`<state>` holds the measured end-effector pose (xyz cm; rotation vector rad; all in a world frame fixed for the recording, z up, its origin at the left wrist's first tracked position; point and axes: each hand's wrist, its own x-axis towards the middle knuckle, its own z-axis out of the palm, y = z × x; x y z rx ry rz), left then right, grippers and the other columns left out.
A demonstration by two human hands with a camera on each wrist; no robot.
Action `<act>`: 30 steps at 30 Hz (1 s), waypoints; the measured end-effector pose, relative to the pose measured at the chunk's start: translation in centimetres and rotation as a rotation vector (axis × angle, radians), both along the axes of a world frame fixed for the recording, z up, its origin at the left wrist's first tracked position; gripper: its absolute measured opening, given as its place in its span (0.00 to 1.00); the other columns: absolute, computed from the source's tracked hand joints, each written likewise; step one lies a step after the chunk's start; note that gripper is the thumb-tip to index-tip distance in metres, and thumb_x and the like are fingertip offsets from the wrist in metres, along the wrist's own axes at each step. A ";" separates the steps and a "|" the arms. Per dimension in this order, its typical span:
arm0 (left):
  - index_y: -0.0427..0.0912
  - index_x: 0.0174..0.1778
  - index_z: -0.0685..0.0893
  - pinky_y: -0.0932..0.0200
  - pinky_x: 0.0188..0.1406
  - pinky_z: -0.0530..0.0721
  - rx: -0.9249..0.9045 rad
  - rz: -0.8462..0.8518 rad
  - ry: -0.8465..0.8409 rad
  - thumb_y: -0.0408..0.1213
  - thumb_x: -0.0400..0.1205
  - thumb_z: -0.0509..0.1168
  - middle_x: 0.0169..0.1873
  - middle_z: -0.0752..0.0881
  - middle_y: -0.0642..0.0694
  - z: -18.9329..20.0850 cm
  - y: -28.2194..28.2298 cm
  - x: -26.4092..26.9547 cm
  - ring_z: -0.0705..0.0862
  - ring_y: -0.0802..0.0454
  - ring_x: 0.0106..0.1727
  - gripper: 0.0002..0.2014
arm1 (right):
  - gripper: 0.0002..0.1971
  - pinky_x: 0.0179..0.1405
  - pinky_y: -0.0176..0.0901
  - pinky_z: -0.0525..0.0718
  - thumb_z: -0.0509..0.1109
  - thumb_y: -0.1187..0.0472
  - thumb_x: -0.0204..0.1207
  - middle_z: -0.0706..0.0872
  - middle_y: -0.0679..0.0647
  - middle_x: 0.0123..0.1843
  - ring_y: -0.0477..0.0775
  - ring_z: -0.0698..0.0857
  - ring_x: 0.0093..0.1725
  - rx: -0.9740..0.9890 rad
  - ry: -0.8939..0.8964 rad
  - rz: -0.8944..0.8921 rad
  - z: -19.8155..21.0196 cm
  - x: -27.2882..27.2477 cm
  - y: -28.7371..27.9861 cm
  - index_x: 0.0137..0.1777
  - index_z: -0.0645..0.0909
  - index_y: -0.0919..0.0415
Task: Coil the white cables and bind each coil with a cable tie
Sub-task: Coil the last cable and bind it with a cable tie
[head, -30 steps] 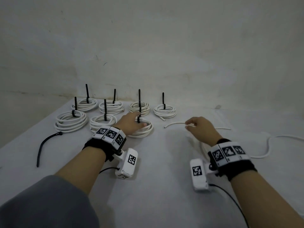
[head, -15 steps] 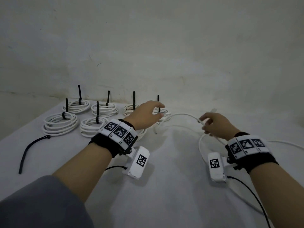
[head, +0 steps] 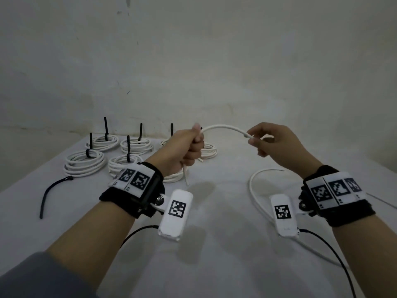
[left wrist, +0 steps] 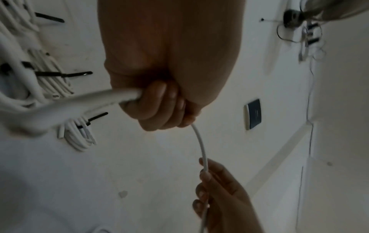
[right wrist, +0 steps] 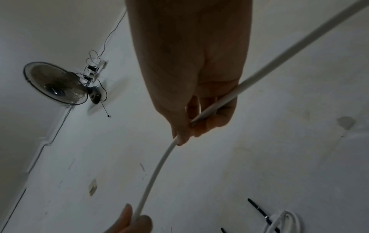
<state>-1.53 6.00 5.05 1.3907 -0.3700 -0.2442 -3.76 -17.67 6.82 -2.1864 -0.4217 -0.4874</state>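
A loose white cable (head: 223,128) arcs in the air between both hands above the table. My left hand (head: 191,145) grips it in a fist near its end, and a short tail (head: 185,176) hangs down below the fist. My right hand (head: 268,140) pinches the cable farther along between thumb and fingers. The rest of the cable (head: 255,191) loops down onto the table at the right. The left wrist view shows the cable (left wrist: 200,142) running from my fist to my right hand; the right wrist view shows it (right wrist: 157,171) passing through my pinch.
Several white coils bound with black ties (head: 84,161) lie in rows at the back left of the white table (head: 214,265). One loose black cable tie (head: 49,193) lies at the left edge. A wall stands right behind the table. A fan (right wrist: 55,83) hangs on the wall.
My left hand left the coils, moved right and closed around the cable's end. Both hands lifted the cable off the table, so it now arcs between them.
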 end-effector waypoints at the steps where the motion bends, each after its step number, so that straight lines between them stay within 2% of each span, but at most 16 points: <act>1: 0.47 0.31 0.64 0.71 0.09 0.51 -0.121 0.015 0.027 0.49 0.89 0.45 0.17 0.59 0.56 0.4 0.6 -0.2 0.56 0.63 0.13 0.20 | 0.04 0.31 0.36 0.83 0.70 0.67 0.78 0.82 0.51 0.36 0.46 0.82 0.26 -0.010 0.023 0.012 -0.5 -0.3 -0.1 0.45 0.82 0.56; 4: 0.46 0.32 0.67 0.70 0.08 0.53 -0.444 0.032 0.054 0.40 0.85 0.48 0.14 0.62 0.56 1.6 3.0 -0.7 0.58 0.64 0.11 0.14 | 0.06 0.37 0.44 0.83 0.65 0.67 0.81 0.82 0.53 0.35 0.46 0.84 0.29 -0.057 0.061 0.019 -2.3 -1.0 -1.0 0.48 0.77 0.54; 6: 0.45 0.33 0.68 0.70 0.10 0.55 -0.594 0.049 0.018 0.36 0.73 0.52 0.15 0.63 0.55 2.4 4.5 -1.1 0.59 0.63 0.12 0.04 | 0.09 0.42 0.42 0.82 0.62 0.66 0.83 0.83 0.51 0.37 0.44 0.85 0.33 -0.186 0.030 -0.013 -3.2 -1.6 -1.6 0.52 0.75 0.49; 7: 0.45 0.33 0.69 0.69 0.11 0.56 -0.639 0.069 0.003 0.36 0.70 0.53 0.15 0.63 0.55 2.6 5.0 -1.3 0.60 0.62 0.13 0.02 | 0.12 0.41 0.39 0.81 0.60 0.66 0.83 0.82 0.50 0.37 0.43 0.84 0.34 -0.251 0.007 -0.016 -3.5 -1.8 -1.7 0.54 0.75 0.46; 9: 0.44 0.35 0.70 0.70 0.13 0.58 -0.673 0.112 -0.012 0.34 0.76 0.51 0.16 0.64 0.55 2.8 5.3 -1.5 0.61 0.62 0.14 0.06 | 0.17 0.41 0.37 0.77 0.60 0.71 0.82 0.80 0.49 0.40 0.43 0.81 0.35 -0.387 -0.057 0.004 -3.5 -2.2 -1.4 0.60 0.78 0.47; 11: 0.45 0.36 0.70 0.70 0.13 0.60 -0.669 0.150 -0.017 0.36 0.86 0.46 0.16 0.64 0.55 2.8 4.9 -1.6 0.61 0.62 0.14 0.14 | 0.19 0.40 0.38 0.71 0.62 0.73 0.80 0.77 0.51 0.42 0.47 0.77 0.35 -0.591 -0.147 0.043 -3.2 -2.5 -0.2 0.65 0.82 0.54; 12: 0.45 0.36 0.70 0.70 0.13 0.60 -0.657 0.159 -0.028 0.38 0.88 0.45 0.16 0.64 0.55 2.8 4.5 -1.8 0.61 0.62 0.15 0.15 | 0.20 0.37 0.39 0.69 0.64 0.74 0.79 0.76 0.53 0.43 0.50 0.76 0.34 -0.697 -0.207 0.059 -3.1 -2.7 0.6 0.65 0.82 0.54; 14: 0.46 0.36 0.69 0.69 0.14 0.60 -0.596 0.178 -0.063 0.37 0.88 0.45 0.16 0.64 0.55 2.8 3.6 -2.2 0.61 0.61 0.15 0.15 | 0.25 0.30 0.42 0.66 0.70 0.78 0.71 0.77 0.54 0.41 0.51 0.69 0.27 -0.874 -0.385 0.103 -2.8 -3.3 2.5 0.61 0.85 0.51; 16: 0.46 0.36 0.69 0.69 0.16 0.60 -0.510 0.192 -0.087 0.34 0.87 0.46 0.17 0.63 0.55 2.6 2.8 -2.5 0.60 0.61 0.16 0.14 | 0.28 0.29 0.39 0.65 0.76 0.80 0.61 0.77 0.53 0.38 0.46 0.59 0.27 -0.937 -0.562 0.169 -2.3 -4.4 4.4 0.55 0.88 0.49; 18: 0.45 0.36 0.69 0.68 0.18 0.60 -0.436 0.189 -0.104 0.33 0.87 0.46 0.17 0.63 0.55 2.1 2.0 -3.0 0.60 0.60 0.17 0.14 | 0.29 0.29 0.40 0.68 0.77 0.80 0.60 0.76 0.51 0.38 0.45 0.57 0.30 -0.922 -0.632 0.251 -1.6 -5.4 6.2 0.54 0.88 0.48; 22: 0.44 0.36 0.68 0.68 0.18 0.61 -0.369 0.143 -0.123 0.37 0.89 0.44 0.18 0.63 0.54 1.0 0.5 -4.5 0.62 0.61 0.18 0.16 | 0.21 0.34 0.48 0.79 0.72 0.75 0.71 0.78 0.52 0.49 0.42 0.69 0.38 -0.832 -0.599 0.370 0.2 -6.8 8.9 0.57 0.87 0.51; 23: 0.43 0.36 0.68 0.69 0.17 0.62 -0.345 0.136 -0.138 0.37 0.89 0.44 0.19 0.64 0.53 0.7 0.3 -4.8 0.63 0.61 0.18 0.16 | 0.18 0.37 0.47 0.80 0.70 0.74 0.74 0.79 0.52 0.52 0.44 0.73 0.41 -0.786 -0.572 0.397 0.7 -6.8 9.3 0.57 0.87 0.52; 24: 0.42 0.36 0.68 0.69 0.16 0.64 -0.312 0.132 -0.164 0.37 0.89 0.45 0.19 0.65 0.52 0.4 0.2 -5.1 0.64 0.60 0.18 0.16 | 0.16 0.39 0.41 0.79 0.67 0.72 0.76 0.77 0.49 0.52 0.44 0.75 0.42 -0.725 -0.552 0.411 1.2 -6.7 9.4 0.56 0.87 0.53; 26: 0.42 0.36 0.68 0.68 0.17 0.66 -0.254 0.096 -0.217 0.38 0.89 0.46 0.20 0.67 0.51 -0.3 0.2 -5.4 0.65 0.59 0.19 0.16 | 0.13 0.39 0.26 0.70 0.64 0.67 0.78 0.73 0.47 0.45 0.39 0.71 0.38 -0.583 -0.514 0.388 2.0 -6.1 9.2 0.56 0.87 0.54; 28: 0.42 0.37 0.69 0.66 0.19 0.65 -0.237 0.041 -0.227 0.38 0.89 0.48 0.20 0.68 0.51 -0.8 0.6 -5.6 0.65 0.58 0.20 0.15 | 0.12 0.37 0.25 0.69 0.64 0.63 0.78 0.73 0.47 0.40 0.39 0.72 0.35 -0.444 -0.468 0.337 2.5 -5.4 8.8 0.56 0.87 0.55; 30: 0.39 0.39 0.71 0.66 0.20 0.65 -0.235 0.013 -0.240 0.38 0.89 0.48 0.21 0.69 0.49 -1.3 0.8 -5.7 0.65 0.56 0.20 0.14 | 0.11 0.40 0.24 0.70 0.67 0.62 0.78 0.78 0.48 0.40 0.39 0.76 0.38 -0.319 -0.384 0.292 2.4 -4.6 8.7 0.58 0.85 0.55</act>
